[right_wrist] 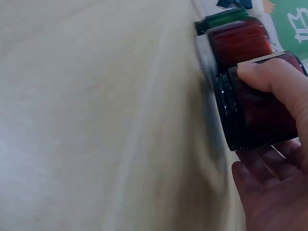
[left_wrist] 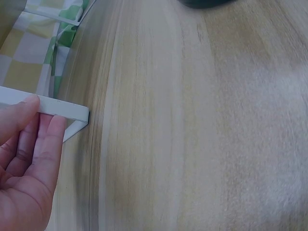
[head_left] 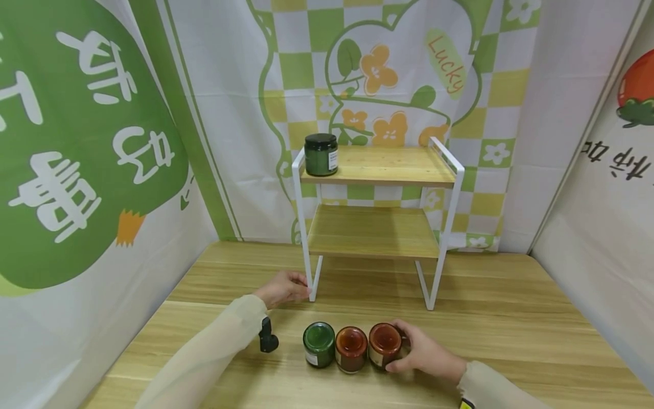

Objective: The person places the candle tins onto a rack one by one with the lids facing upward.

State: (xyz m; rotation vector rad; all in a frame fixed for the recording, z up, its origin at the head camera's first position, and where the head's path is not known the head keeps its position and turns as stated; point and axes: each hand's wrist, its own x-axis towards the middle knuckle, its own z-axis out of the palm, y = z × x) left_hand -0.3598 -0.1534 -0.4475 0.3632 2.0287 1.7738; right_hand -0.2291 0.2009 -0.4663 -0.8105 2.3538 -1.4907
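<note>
My left hand [head_left: 283, 288] pinches the foot of the white metal leg [left_wrist: 67, 109] of a shelf rack [head_left: 375, 230], thumb on one side and fingertips on the other. In front of the rack, a green glass jar [head_left: 319, 343] and two amber-red glass jars stand side by side, bases up. My right hand [head_left: 426, 352] grips the rightmost amber-red jar [head_left: 385, 343], and in the right wrist view its thumb lies over the label edge of that jar [right_wrist: 264, 108]. The middle amber-red jar [head_left: 351, 347] sits close beside it.
A green jar with a black lid [head_left: 321, 154] stands on the left of the rack's top shelf [head_left: 388, 162]. The lower shelf [head_left: 375, 230] is wooden. The wood-grain table [head_left: 230, 375] runs back to printed cloth walls [head_left: 225, 102].
</note>
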